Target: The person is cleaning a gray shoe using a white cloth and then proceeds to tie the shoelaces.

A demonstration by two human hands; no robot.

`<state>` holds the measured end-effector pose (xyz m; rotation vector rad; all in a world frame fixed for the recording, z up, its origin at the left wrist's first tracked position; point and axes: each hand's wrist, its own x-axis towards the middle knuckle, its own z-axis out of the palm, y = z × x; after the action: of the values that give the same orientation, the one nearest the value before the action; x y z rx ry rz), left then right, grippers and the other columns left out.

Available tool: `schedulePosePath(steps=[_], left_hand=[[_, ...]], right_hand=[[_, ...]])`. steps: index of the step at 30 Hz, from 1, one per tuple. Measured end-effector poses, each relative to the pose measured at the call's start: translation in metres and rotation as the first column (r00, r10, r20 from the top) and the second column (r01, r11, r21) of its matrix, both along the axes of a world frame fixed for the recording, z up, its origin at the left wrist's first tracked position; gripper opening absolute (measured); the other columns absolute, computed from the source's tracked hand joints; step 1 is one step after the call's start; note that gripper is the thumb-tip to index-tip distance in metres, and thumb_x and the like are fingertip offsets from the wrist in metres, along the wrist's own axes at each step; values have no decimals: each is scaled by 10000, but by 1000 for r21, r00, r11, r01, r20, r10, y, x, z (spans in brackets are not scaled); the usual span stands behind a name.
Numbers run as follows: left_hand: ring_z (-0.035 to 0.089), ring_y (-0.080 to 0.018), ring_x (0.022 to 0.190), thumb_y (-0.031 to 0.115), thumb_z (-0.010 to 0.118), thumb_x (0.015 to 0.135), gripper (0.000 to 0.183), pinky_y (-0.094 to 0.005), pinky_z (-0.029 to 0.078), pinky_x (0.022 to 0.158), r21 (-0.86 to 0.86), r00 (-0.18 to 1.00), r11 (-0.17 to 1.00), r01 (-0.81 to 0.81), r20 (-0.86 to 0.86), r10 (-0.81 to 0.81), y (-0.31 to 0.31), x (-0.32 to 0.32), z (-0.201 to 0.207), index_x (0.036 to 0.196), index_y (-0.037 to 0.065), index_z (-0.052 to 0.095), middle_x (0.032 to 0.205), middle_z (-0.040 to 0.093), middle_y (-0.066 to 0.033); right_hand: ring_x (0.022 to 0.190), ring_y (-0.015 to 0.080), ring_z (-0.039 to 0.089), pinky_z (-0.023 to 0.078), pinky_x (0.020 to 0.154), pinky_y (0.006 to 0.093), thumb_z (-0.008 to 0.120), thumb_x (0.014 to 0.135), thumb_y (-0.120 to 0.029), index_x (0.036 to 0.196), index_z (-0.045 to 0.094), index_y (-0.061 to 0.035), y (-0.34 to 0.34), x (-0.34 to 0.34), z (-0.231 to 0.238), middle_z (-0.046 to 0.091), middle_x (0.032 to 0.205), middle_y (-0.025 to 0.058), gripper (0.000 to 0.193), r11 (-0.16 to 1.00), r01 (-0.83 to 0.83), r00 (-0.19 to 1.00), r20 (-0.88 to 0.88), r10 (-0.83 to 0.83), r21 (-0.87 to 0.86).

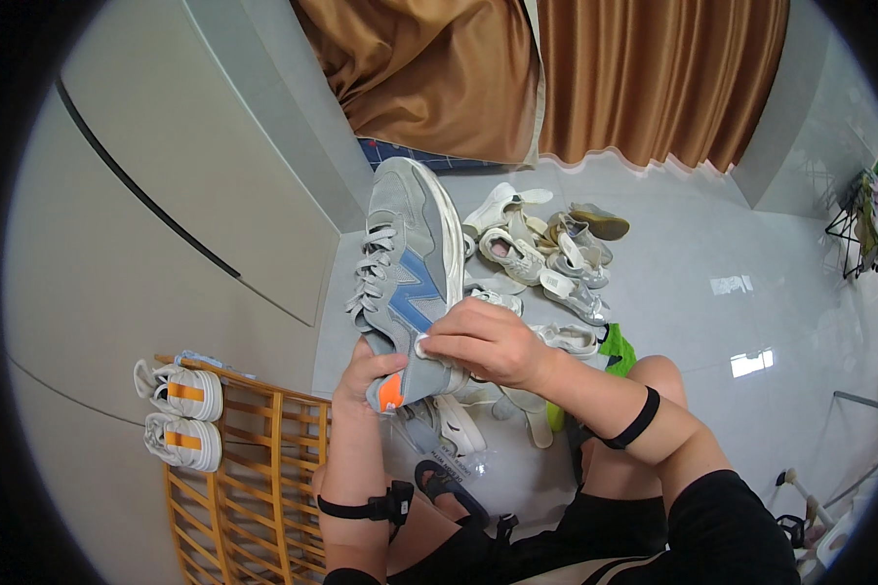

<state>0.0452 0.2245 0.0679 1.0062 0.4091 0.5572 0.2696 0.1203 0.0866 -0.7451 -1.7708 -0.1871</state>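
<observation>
A grey sneaker (385, 255) with blue side panels, a white sole and an orange heel patch is held up in front of me, toe pointing away. My left hand (359, 374) is closed around its heel end, thumb over the collar. Against the shoe's side near the heel, the fingers of my right hand (490, 343) pinch a small white pad or cloth (421, 345). Most of that white piece is hidden by my fingers. Behind the sneaker, a pile of light-coloured shoes (517, 255) lies on the floor.
A wooden slatted rack (278, 458) stands at the left, with a pair of white shoes (193, 395) on its top edge. Brown curtains (654, 78) hang at the back. Green cloth (617, 351) lies by my knee. Hanging clothes (873, 219) are at the far right.
</observation>
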Motion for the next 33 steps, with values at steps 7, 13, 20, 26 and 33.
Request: schedulePosePath(steps=[7, 13, 20, 26, 33], left_hand=[[715, -284, 1164, 149, 731, 825, 686, -396, 579, 1027, -102, 996, 993, -65, 62, 72, -4, 10, -16, 1459, -33, 542, 1319, 695, -157], [765, -264, 992, 133, 677, 880, 494, -401, 627, 904, -387, 997, 920, -68, 17, 81, -4, 12, -15, 1333, -61, 638, 1160, 757, -162], [759, -282, 1024, 154, 639, 886, 472, -417, 620, 922, -440, 989, 896, -56, 98, 110, -1, 21, -17, 1312, -50, 642, 1181, 753, -180], [713, -334, 1153, 224, 566, 860, 565, -459, 574, 1043, -439, 943, 874, -207, 149, 298, 3, 26, -6, 1370, -15, 613, 1277, 724, -178], [713, -330, 1153, 210, 561, 859, 561, -455, 568, 1054, -359, 950, 891, -279, 32, 311, -5, 36, -5, 1368, -19, 616, 1276, 726, -169]], right_hand=[[857, 256, 706, 578, 742, 344, 841, 859, -36, 1075, 794, -32, 8, 15, 12, 708, 1073, 106, 221, 952, 281, 936, -184, -299, -118], [920, 233, 714, 583, 781, 326, 801, 897, 5, 1204, 778, -54, 5, 15, 23, 679, 1115, 127, 313, 963, 172, 975, -101, -196, -205], [1001, 320, 679, 576, 848, 391, 772, 829, 31, 1078, 735, -34, -1, 18, 15, 660, 1134, 117, 260, 949, 92, 995, 0, -96, -302], [986, 304, 677, 570, 849, 401, 784, 830, 7, 1062, 745, -39, -7, 10, 16, 682, 1079, 92, 240, 936, -105, 980, 127, 155, -335], [1014, 314, 647, 558, 873, 401, 715, 804, 45, 1051, 722, -29, 0, 24, 16, 660, 1088, 102, 257, 962, 25, 998, 63, -8, -273]])
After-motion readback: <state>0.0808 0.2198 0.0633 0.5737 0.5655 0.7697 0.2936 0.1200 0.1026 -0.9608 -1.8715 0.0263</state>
